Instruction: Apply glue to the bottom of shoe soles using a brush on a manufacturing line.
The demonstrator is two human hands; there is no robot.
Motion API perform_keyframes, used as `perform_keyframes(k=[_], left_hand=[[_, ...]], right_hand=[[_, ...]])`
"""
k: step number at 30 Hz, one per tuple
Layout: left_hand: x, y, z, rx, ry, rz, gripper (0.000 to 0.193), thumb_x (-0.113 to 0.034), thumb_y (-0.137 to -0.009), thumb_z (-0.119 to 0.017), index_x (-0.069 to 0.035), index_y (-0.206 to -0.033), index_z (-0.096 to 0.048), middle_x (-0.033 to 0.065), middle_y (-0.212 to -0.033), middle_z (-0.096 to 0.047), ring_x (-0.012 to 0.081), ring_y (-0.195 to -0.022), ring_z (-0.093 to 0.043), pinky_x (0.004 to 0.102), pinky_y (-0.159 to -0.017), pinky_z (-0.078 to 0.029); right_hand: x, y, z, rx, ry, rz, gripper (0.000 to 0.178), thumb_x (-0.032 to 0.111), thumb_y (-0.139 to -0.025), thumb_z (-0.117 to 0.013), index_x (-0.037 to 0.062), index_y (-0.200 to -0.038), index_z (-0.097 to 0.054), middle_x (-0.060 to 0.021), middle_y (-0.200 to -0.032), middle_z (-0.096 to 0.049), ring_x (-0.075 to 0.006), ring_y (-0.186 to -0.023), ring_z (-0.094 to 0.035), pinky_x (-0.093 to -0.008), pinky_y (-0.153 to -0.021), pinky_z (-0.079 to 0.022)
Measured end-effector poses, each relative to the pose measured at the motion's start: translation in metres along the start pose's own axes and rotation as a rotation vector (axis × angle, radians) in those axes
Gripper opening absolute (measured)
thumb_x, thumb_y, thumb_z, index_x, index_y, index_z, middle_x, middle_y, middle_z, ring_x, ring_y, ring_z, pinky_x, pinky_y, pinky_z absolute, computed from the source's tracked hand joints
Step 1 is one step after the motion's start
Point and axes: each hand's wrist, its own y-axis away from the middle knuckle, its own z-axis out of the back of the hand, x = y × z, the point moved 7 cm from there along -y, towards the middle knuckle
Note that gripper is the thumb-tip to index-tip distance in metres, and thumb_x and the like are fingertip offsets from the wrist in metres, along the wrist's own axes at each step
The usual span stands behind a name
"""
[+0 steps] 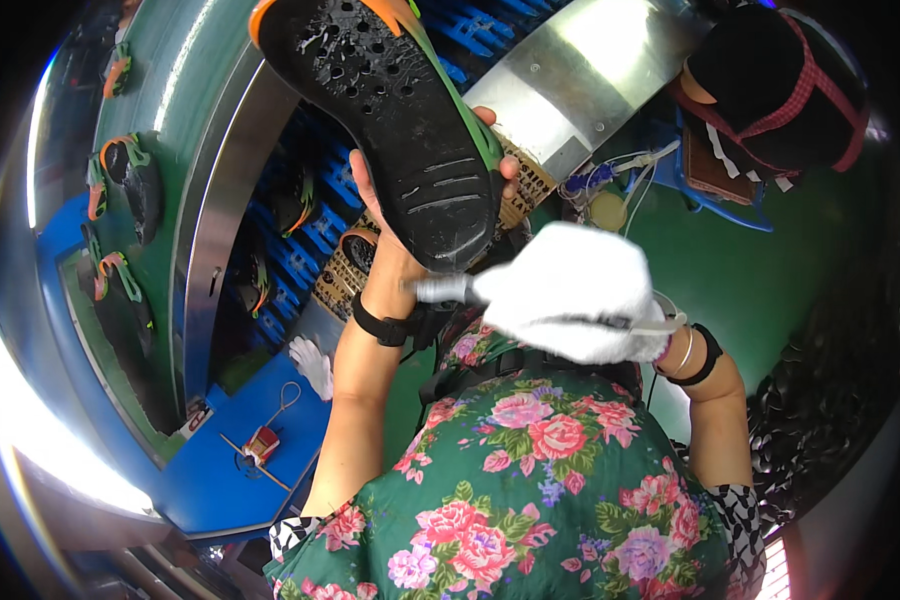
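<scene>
My left hand (385, 215) holds up a black shoe sole (390, 120) with an orange and green edge, its underside turned toward me. My right hand (570, 290) wears a white glove and grips a small tool or brush whose grey tip (440, 290) sits at the sole's heel end. Both wrists carry black bands. My flowered green shirt (530, 480) fills the lower middle.
Several more soles (135, 175) lie on a green conveyor belt at the left, others on blue crates (315, 230). A white glove (313, 362) and a small red item (262, 442) rest on a blue ledge. A person in a black head covering (780, 85) is at top right.
</scene>
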Motion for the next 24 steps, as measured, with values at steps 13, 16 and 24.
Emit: perform_keyframes(k=[13, 16, 24], left_hand=[[0.004, 0.003, 0.011, -0.110, -0.044, 0.138, 0.106, -0.073, -0.083, -0.060, 0.000, -0.154, -0.030, 0.0281, -0.147, -0.039, 0.0489, -0.114, -0.056, 0.0581, -0.093, -0.055], [0.001, 0.010, 0.020, -0.154, -0.079, 0.164, 0.104, -0.067, -0.084, -0.064, -0.003, -0.157, -0.027, 0.0324, -0.153, -0.031, 0.0530, -0.118, -0.056, 0.0598, -0.097, -0.052], [-0.009, 0.021, 0.045, -0.186, -0.025, 0.214, 0.082, -0.045, -0.085, -0.067, 0.003, -0.148, -0.045, 0.0306, -0.145, -0.050, 0.0430, -0.126, -0.058, 0.0551, -0.107, -0.048]], right_hand=[[-0.008, 0.008, -0.005, 0.158, 0.135, 0.001, 0.023, 0.013, -0.083, -0.077, 0.0086, -0.105, -0.077, -0.0063, -0.098, -0.073, -0.0230, -0.079, -0.067, -0.0340, -0.067, -0.055], [-0.013, 0.003, 0.010, 0.119, -0.220, -0.069, 0.023, 0.008, -0.078, -0.082, 0.0068, -0.100, -0.078, -0.0094, -0.101, -0.076, -0.0252, -0.082, -0.070, -0.0334, -0.071, -0.056], [-0.007, 0.014, -0.005, 0.224, 0.177, 0.075, 0.032, 0.006, -0.079, -0.076, 0.0102, -0.111, -0.076, -0.0097, -0.106, -0.075, -0.0243, -0.081, -0.069, -0.0354, -0.069, -0.057]])
